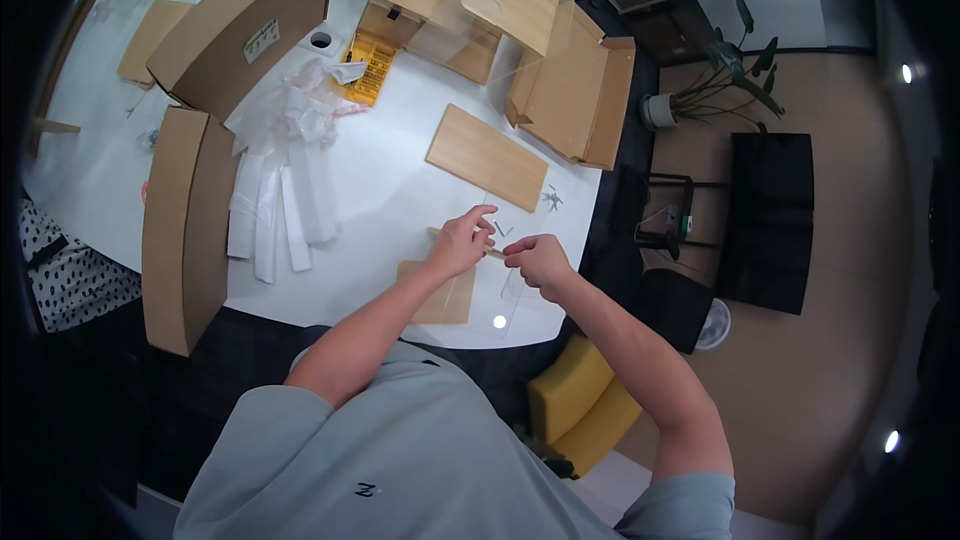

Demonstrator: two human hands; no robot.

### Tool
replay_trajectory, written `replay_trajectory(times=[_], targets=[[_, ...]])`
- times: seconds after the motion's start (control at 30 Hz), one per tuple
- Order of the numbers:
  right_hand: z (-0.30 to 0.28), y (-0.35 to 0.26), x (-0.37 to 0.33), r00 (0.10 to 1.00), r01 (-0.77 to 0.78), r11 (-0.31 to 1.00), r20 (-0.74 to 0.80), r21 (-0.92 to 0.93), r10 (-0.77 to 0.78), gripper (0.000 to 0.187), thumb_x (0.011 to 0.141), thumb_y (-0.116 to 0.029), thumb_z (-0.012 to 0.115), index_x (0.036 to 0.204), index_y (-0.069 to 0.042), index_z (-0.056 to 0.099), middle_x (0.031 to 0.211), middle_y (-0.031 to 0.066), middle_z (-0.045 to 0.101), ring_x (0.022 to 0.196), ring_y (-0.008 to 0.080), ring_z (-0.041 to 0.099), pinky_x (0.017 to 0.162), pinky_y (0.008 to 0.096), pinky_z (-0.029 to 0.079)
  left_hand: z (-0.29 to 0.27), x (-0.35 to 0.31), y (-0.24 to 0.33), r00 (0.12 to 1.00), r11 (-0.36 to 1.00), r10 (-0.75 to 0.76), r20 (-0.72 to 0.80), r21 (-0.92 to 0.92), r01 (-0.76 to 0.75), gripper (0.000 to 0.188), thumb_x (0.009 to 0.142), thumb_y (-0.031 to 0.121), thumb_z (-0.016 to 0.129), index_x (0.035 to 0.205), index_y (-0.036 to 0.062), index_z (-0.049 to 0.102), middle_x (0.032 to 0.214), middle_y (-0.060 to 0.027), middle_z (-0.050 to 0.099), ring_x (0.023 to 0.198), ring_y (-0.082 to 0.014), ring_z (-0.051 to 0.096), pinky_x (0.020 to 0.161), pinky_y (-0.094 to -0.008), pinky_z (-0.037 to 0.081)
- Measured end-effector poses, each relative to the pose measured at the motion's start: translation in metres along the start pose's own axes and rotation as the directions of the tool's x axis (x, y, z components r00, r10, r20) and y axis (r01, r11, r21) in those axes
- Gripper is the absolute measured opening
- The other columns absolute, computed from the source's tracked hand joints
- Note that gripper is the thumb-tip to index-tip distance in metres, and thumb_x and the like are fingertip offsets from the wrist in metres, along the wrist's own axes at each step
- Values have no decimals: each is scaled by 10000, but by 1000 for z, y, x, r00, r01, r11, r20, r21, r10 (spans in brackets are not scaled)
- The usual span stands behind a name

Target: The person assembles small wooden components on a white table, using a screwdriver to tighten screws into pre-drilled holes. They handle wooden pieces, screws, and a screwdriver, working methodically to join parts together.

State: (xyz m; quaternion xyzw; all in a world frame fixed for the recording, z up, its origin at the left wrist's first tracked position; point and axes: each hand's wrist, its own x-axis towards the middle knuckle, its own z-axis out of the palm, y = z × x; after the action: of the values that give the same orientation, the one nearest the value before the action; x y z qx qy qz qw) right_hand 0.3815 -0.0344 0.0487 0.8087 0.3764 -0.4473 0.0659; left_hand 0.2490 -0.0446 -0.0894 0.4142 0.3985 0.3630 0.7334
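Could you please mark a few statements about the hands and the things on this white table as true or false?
1. Both hands, left hand and right hand, meet over a thin wooden stick. True.
2. The flat wooden panel lies in the person's lap. False: it lies on the white table, beyond the hands.
3. White plastic wrapping lies left of the hands. True.
4. The potted plant stands on the table. False: it stands on the floor to the right.

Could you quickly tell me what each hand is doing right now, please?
Left hand: closed, pinching a thin wooden strip.
Right hand: closed on the same strip's other end.
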Motion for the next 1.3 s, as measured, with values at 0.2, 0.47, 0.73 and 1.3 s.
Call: replay_trajectory(times=[0.2, 0.47, 0.73, 1.3], targets=[[6, -2, -31, 725, 524, 350, 191, -777, -662, 146, 854, -66, 641, 972, -5, 701, 951, 176, 660, 748, 334, 704, 660, 448, 584, -2, 2, -3, 999, 999, 31, 14, 40, -31, 404, 985, -8, 503, 1375, 91, 539, 1059, -128, 701, 901, -208, 748, 704, -319, 642], [6, 10, -20, 762, 526, 416, 194, -741, -618, 114, 830, -22, 660, 934, 20, 678, 916, 146, 670, 660, 222, 667, 530, 373, 536, 0, 1, -3, 1000, 999, 19, -7, 29, -19, 394, 987, 1, 503, 1369, 90, 542, 1058, -130, 703, 902, -217, 751, 700, -325, 645], [3, 2, -9, 930, 331, 885, -44, -327, -364, 171, 814, -25, 687, 973, 17, 734, 823, 109, 696, 731, 221, 661, 689, 374, 536, -1, 4, -3, 1000, 1000, 18, 13, 19, -18, 399, 983, -12, 497, 1370, 77, 537, 1051, -132, 706, 907, -226, 754, 694, -324, 643], [2, -10, 0, 998, 43, 996, -32, -75, -45, 228, 790, 35, 635, 987, 15, 748, 804, 153, 699, 672, 259, 687, 542, 409, 535, 3, 3, -1, 1000, 1000, -4, -12, 20, 5, 389, 989, 2, 497, 1367, 85, 542, 1056, -134, 705, 920, -220, 751, 702, -326, 647]])
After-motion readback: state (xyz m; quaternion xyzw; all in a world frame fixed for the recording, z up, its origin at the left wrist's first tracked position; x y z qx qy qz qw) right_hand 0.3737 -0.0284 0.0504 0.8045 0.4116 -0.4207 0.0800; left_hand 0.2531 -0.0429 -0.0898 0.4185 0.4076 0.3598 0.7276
